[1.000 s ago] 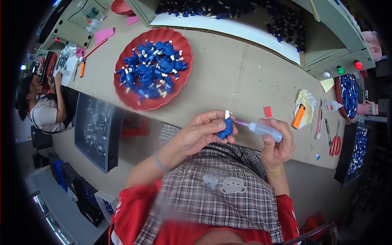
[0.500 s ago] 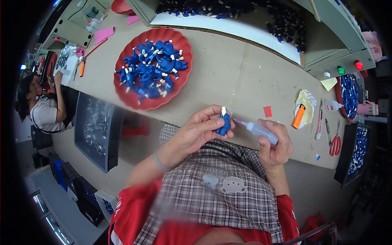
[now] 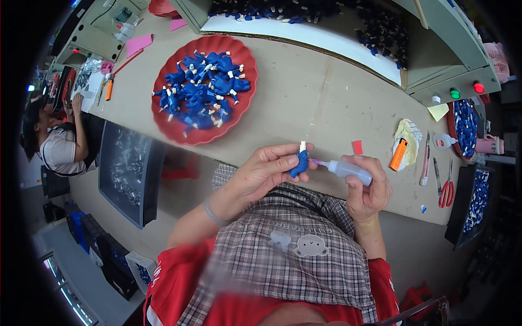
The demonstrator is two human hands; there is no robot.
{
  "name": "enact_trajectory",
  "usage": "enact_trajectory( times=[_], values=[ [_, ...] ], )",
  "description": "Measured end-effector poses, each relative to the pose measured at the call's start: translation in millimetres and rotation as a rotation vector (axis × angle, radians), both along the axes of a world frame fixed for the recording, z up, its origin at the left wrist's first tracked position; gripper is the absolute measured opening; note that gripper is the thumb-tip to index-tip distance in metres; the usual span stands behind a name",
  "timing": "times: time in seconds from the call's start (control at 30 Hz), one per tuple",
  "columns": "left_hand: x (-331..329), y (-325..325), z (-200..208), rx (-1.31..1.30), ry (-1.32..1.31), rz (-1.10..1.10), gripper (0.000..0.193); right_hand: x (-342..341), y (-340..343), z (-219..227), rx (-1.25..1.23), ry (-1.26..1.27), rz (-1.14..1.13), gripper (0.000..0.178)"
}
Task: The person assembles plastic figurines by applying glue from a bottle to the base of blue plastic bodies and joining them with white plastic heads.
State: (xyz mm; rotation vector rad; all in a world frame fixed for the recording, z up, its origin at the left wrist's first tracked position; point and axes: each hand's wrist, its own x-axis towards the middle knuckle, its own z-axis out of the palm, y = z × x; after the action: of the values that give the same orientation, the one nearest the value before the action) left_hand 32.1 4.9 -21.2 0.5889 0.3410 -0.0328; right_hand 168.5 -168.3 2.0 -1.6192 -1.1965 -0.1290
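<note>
Between the thumb and fingers of my left hand is a small blue figure part, upright, with a white peg at its top. My right hand grips a translucent squeeze bottle lying sideways, its thin purplish nozzle pointing left. The nozzle tip reaches the right side of the blue part; whether it touches cannot be made out. Beyond my left hand, a red scalloped bowl holds a heap of similar blue parts with white ends.
At right lie an orange lighter on a cloth, a utility knife and red-handled scissors. A grey bin stands left below the table edge. A booth with more blue parts is at the back. Another person sits far left.
The blue part has turned in my left fingers and moved slightly right. The bottle's nozzle has come closer to the part's side. My right hand's fingers have shifted a little on the bottle.
</note>
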Motion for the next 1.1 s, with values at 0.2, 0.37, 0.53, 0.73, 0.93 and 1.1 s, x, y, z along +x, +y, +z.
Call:
enact_trajectory(
  times=[0.2,0.37,0.53,0.73,0.93,1.1],
  values=[
    [-3,3,4,0.012,-0.015,-0.071,0.042,0,-1,-3,0.025,0.054,0.019,0.034],
    [-1,2,4,0.001,-0.023,-0.095,0.041,-2,-1,-3,0.044,-0.021,-0.019,0.035],
    [-2,2,0,-0.022,-0.023,-0.086,0.036,-4,-1,-3,0.046,-0.125,-0.048,0.037],
    [-1,4,-4,-0.012,-0.032,-0.058,0.025,-3,1,-3,0.027,-0.201,-0.057,0.038],
    [2,6,-2,-0.004,-0.029,-0.002,0.025,0,1,-11,0.042,-0.040,-0.028,0.036],
    [3,3,1,0.035,0.029,0.021,0.035,1,12,-14,0.256,0.665,-0.034,0.032]
  ],
)
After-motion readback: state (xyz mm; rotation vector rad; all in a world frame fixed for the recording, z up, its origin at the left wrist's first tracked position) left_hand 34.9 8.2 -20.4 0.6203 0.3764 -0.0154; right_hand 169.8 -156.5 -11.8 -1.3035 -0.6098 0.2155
